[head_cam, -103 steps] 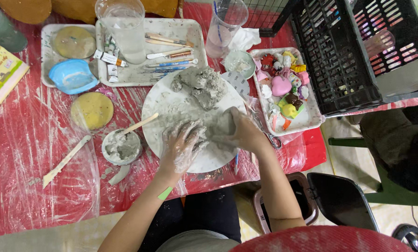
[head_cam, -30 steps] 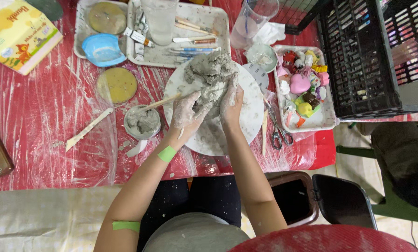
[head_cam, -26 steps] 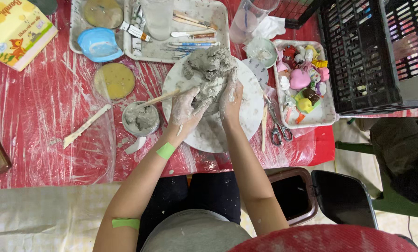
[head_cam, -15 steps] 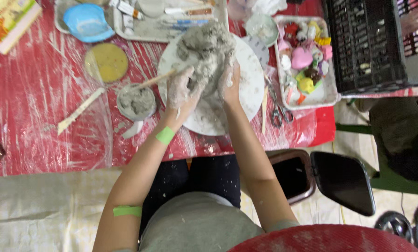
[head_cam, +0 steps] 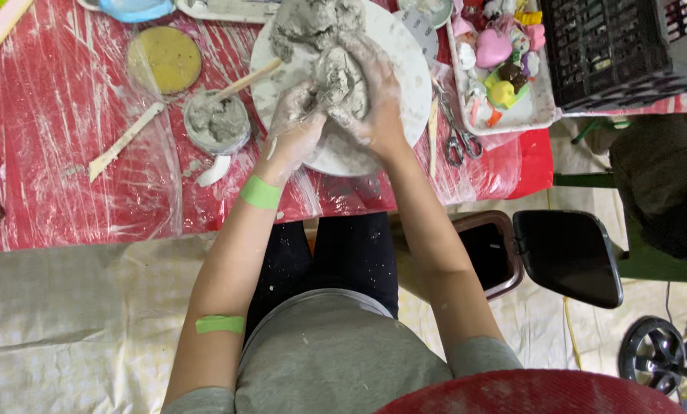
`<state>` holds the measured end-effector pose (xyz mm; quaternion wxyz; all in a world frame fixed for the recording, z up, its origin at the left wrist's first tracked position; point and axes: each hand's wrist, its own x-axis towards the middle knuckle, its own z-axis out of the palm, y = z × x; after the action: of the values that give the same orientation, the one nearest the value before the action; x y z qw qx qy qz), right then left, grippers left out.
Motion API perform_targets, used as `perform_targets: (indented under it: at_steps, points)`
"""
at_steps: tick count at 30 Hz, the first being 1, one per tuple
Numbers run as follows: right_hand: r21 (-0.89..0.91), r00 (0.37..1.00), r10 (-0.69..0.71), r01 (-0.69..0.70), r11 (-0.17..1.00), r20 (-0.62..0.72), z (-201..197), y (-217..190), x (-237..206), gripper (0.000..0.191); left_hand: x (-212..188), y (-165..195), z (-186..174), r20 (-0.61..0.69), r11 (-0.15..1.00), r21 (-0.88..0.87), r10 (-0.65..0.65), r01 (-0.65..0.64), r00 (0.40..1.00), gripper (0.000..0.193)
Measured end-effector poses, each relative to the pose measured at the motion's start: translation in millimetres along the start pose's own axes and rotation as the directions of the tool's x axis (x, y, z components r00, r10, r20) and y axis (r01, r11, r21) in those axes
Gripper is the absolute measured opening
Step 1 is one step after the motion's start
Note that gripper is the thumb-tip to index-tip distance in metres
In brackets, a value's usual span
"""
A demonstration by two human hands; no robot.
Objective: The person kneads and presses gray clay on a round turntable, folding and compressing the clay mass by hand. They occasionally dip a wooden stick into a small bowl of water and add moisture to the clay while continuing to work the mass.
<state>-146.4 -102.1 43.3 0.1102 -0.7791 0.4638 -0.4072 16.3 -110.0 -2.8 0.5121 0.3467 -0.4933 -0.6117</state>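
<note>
Between left hand (head_cam: 296, 123) and right hand (head_cam: 374, 96), clay lump (head_cam: 342, 77)

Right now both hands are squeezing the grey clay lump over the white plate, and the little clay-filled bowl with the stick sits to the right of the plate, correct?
Not quite. In the head view both hands, left hand and right hand, do grip the clay lump over the white plate, but the small bowl with the stick sits to the plate's left.
</note>
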Motion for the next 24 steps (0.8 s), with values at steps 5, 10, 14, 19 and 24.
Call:
perform_targets:
  at_steps: [5, 10, 14, 19, 24]
  points:
    - [-0.027, 0.993, -0.017, 0.021, 0.999, 0.119, -11, 25, -4, 0.101, -8, 13, -4, -0.134, 0.975, 0.157, -0.134, 0.155, 0.982, 0.059]
    - [-0.166, 0.975, 0.030, 0.007, 0.986, 0.219, 7, 57, -21, 0.124, 4, 7, -12, -0.003, 0.829, 0.554, -0.098, 0.084, 0.995, 0.060]
    - [-0.066, 0.990, -0.059, 0.068, 0.995, 0.131, 18, 58, -21, 0.117, 6, -6, -9, 0.051, 0.912, 0.411, 0.000, -0.021, 0.999, 0.061]
    - [0.264, 0.990, 0.138, -0.136, 0.955, 0.012, 18, 35, -26, 0.099, -6, 2, -25, 0.087, 0.927, 0.365, 0.055, -0.083, 0.995, 0.051]
    - [0.284, 0.955, 0.279, -0.241, 0.928, -0.102, 26, 29, -17, 0.097, -13, 16, -31, -0.052, 0.900, 0.381, 0.248, -0.211, 0.967, 0.034]
